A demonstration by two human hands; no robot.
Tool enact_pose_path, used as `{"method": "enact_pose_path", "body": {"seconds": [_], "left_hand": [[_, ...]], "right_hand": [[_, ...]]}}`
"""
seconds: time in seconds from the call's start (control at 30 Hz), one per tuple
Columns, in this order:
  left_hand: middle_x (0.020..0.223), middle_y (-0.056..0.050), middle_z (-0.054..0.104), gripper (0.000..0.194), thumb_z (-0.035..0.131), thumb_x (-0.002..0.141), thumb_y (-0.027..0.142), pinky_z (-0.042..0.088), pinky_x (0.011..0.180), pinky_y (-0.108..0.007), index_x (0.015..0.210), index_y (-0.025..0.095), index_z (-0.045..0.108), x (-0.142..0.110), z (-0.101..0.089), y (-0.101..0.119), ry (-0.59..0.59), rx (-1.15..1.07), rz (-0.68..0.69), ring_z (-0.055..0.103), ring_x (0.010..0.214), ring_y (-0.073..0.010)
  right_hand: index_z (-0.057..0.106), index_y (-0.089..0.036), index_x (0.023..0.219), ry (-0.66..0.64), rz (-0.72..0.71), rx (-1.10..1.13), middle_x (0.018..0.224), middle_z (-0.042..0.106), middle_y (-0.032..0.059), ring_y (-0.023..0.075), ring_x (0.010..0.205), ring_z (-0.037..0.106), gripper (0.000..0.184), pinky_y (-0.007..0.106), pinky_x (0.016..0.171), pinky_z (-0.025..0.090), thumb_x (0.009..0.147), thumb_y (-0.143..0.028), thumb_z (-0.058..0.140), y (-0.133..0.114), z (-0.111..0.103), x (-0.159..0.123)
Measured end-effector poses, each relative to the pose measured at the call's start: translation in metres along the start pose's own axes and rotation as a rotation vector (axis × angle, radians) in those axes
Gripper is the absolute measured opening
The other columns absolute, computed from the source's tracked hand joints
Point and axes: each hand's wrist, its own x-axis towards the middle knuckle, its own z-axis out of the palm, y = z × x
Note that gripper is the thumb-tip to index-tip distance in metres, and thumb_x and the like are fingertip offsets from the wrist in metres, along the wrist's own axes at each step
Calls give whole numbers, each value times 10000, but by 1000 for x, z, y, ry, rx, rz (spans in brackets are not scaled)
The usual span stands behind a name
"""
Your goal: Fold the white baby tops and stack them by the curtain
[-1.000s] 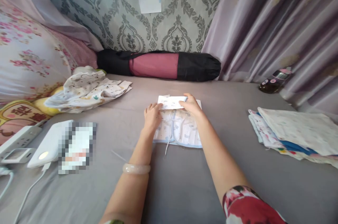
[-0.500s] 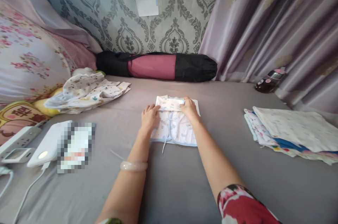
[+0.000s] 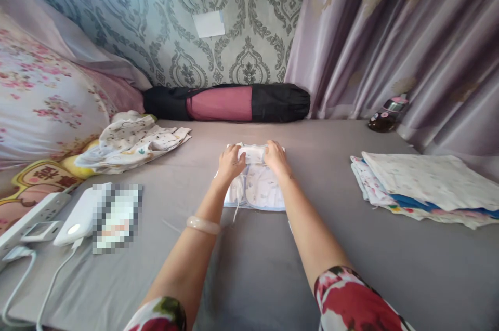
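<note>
A small white baby shirt [image 3: 265,188] with a faint print, blue edging and thin tie strings lies on the grey sheet in front of me. Its far part is folded over into a narrow strip. My left hand [image 3: 231,162] grips the left end of that strip, thumb on the near side and fingers bent over the far edge. At the strip's right end, my right hand [image 3: 276,158] has its fingers closed on the cloth. Part of the shirt is hidden beneath both hands.
Folded clothes [image 3: 421,180] are stacked at the right, with a dark bottle [image 3: 385,115] behind. A rolled mat in a bag [image 3: 220,102] lies along the wall. To the left are a crumpled printed garment [image 3: 140,141], a white power bank [image 3: 83,216] and a power strip [image 3: 35,222].
My left hand has shifted from the strip's near left corner up onto its left end. The folded strip now lies lower against the shirt. The view has tilted and turned slightly.
</note>
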Motion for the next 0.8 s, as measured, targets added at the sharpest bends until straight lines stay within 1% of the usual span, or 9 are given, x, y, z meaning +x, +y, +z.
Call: {"method": "enact_pose_path", "body": {"seconds": [0.07,0.13,0.23,0.3,0.4,0.5,0.63,0.8], "left_hand": [[1433,-116,517,388,399,949,247,302,1148,-429,1303,190,546,5,10,16,-41,63,77,405,1380,-244],[1472,-139,473,399,358,972,254,253,1168,-466,1321,163,528,9,18,25,-82,130,98,336,1425,-263],[1503,-163,429,443,308,996,314,211,1178,-494,1343,122,505,11,23,24,-124,215,110,300,1442,-289],[1509,-162,422,465,281,1003,329,193,1183,-494,1353,113,498,12,23,17,-141,259,128,300,1443,-290],[1524,-161,401,497,256,1006,330,187,1185,-485,1405,111,457,10,24,6,-170,303,148,297,1447,-287],[1551,-171,352,533,258,1002,338,189,1185,-481,1462,106,396,8,27,-1,-184,314,148,272,1458,-294],[1557,-183,334,561,245,1001,358,188,1181,-503,1479,97,378,8,33,-5,-169,319,151,264,1460,-313],[1562,-172,330,567,236,1001,375,184,1182,-505,1488,115,365,12,37,-9,-182,304,135,255,1464,-304]], "right_hand": [[537,-148,1304,-67,-77,-22,1361,554,133,224,1291,466,400,330,1066,345,962,-155,328,-6,4,-7],[524,-158,1328,-116,-144,-62,1438,496,126,235,1360,390,419,400,1122,285,968,-164,309,-11,11,-13],[478,-160,1396,-119,-141,-109,1562,344,105,263,1456,229,469,509,1169,168,975,-180,272,-15,21,-19],[456,-158,1427,-110,-115,-113,1590,292,89,271,1475,177,491,541,1178,118,987,-227,250,-16,28,-20],[434,-178,1458,-93,-97,-118,1597,281,69,280,1478,166,516,559,1182,76,995,-301,242,-14,35,-20],[402,-215,1487,-99,-93,-129,1592,297,47,291,1475,171,532,563,1182,54,997,-335,235,-12,39,-20],[388,-230,1496,-94,-104,-141,1586,312,41,295,1470,180,537,573,1176,52,1000,-352,221,-10,42,-20],[385,-240,1497,-110,-93,-148,1588,307,33,298,1472,177,538,581,1174,59,998,-354,222,-11,42,-19]]}}
